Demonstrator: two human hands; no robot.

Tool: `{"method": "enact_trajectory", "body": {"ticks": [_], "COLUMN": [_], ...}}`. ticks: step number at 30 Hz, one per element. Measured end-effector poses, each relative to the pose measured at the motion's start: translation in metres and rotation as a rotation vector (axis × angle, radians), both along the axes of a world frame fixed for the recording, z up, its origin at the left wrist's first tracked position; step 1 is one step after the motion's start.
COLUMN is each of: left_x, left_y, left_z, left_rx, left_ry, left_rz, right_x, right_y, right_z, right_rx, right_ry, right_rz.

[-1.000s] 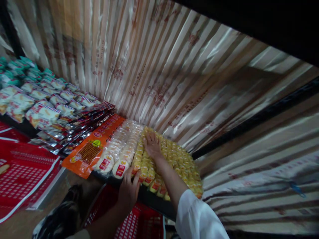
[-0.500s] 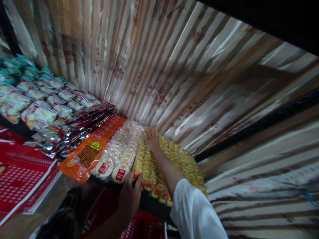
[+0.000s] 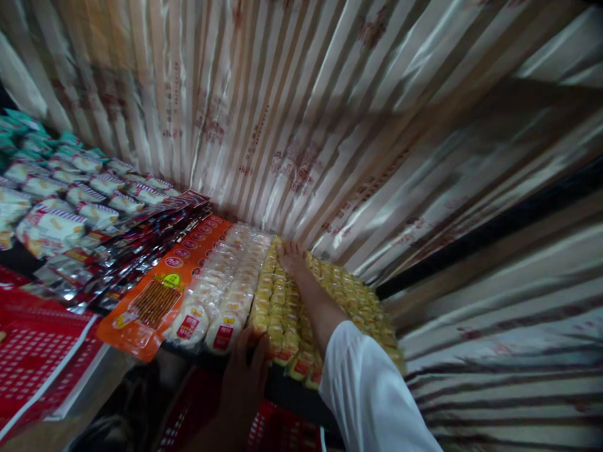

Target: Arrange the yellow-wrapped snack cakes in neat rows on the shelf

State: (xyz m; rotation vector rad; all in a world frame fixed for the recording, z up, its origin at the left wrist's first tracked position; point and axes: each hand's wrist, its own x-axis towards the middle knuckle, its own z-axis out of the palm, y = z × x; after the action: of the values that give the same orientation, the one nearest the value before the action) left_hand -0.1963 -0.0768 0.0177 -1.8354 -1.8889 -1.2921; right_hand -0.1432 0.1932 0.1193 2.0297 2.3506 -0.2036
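Note:
Rows of small yellow wrapped snack packs lie side by side on a dark shelf. My right hand reaches over them and rests at their far end, fingers stretched out and touching the wrappers. At the front end, my left hand has its fingers apart against the nearest yellow row. Its palm is dark and partly hidden. Just left of the yellow rows are two clear-wrapped rows of white round snacks with red labels. An orange snack packet lies beside those.
Dark shiny packets overlap in a pile further left, with white snack packs and green packs beyond. Red baskets stand below the shelf. Printed plastic sheeting hangs behind, crossed by a dark bar at right.
The view has shifted slightly, so the shelf goods on the left appear further left. Both hands stay at the two ends of the yellow rows, my right fingers a little further right.

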Motion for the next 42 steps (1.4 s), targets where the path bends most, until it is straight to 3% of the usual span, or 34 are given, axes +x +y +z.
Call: {"method": "enact_trajectory", "body": {"ticks": [4,10,16,21,25,29,33,37,42], "left_x": [0.0,-0.001,-0.002,-0.002,0.001,0.001,0.001,0.0,-0.002], "left_y": [0.0,0.001,0.004,0.004,0.003,0.003,0.005,0.005,0.004], "left_z": [0.002,0.0,0.0,0.001,0.002,0.001,-0.001,0.0,0.001], "left_rx": [0.007,0.038,0.073,0.116,0.087,0.116,0.111,0.083,0.065], "left_ry": [0.019,0.059,0.07,0.09,0.088,0.096,0.093,0.093,0.07], "left_rz": [-0.002,-0.023,-0.044,-0.05,-0.028,-0.03,-0.032,-0.034,-0.057], "right_x": [0.006,0.031,0.056,0.077,0.094,0.083,0.058,0.047,0.048], "right_y": [0.001,-0.024,-0.051,-0.064,-0.079,-0.078,-0.07,-0.069,-0.073], "right_z": [-0.004,0.0,-0.001,0.005,0.001,0.008,0.015,0.005,-0.002], "right_rx": [-0.037,0.094,-0.009,0.084,-0.04,-0.002,0.059,-0.047,-0.055], "right_ry": [0.038,0.092,0.119,0.12,0.094,0.108,0.163,0.161,0.164], "right_rz": [0.002,-0.01,0.028,0.015,0.029,0.016,0.136,0.109,0.062]}}
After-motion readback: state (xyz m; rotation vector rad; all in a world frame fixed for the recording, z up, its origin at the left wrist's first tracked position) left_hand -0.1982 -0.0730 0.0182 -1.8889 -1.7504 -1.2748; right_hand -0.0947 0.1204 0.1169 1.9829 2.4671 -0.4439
